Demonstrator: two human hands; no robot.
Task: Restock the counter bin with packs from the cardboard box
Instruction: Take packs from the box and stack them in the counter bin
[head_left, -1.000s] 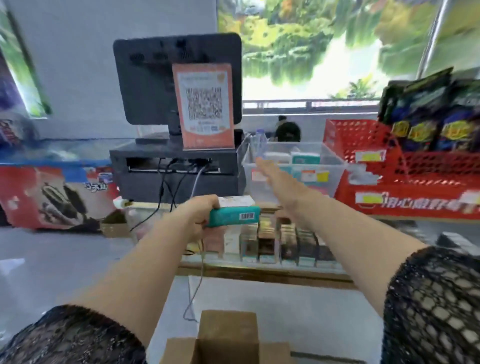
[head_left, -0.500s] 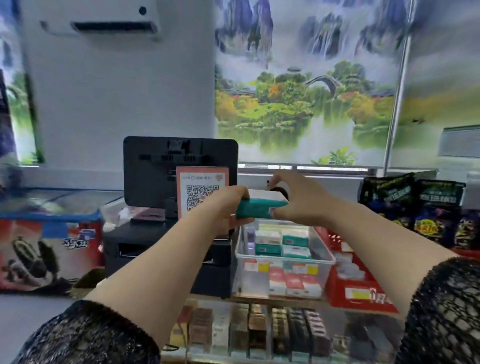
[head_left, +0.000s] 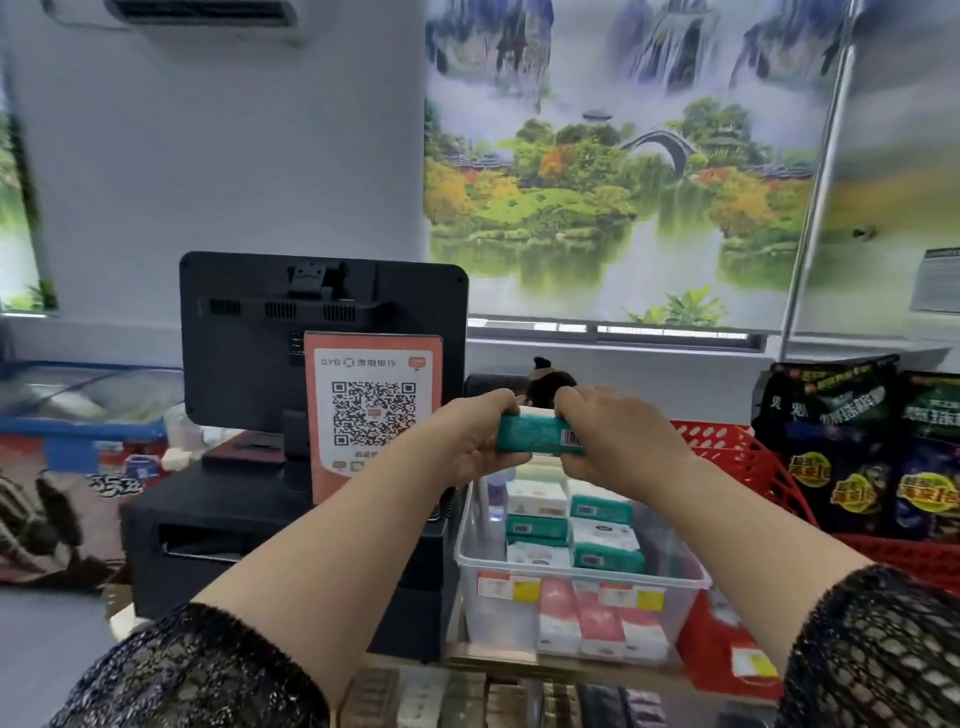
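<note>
Both my hands grip one green pack (head_left: 537, 442) above the far end of the clear bin (head_left: 680, 574): my left hand (head_left: 470, 444) closed around its left end, my right hand (head_left: 615, 434) closed over its right end by the barcode. Inside the bin, green and white packs (head_left: 574, 530) lie stacked toward its far wall. A red basket (head_left: 748, 467) stands just beside the bin's right wall.

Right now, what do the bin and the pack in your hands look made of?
Bin: clear, glossy rigid plastic, since the packs inside show through its walls. Pack: teal, probably a soft plastic film wrap; it has a slight sheen and a printed barcode, though blur leaves that open. Left hand and right hand both grip it.
</note>
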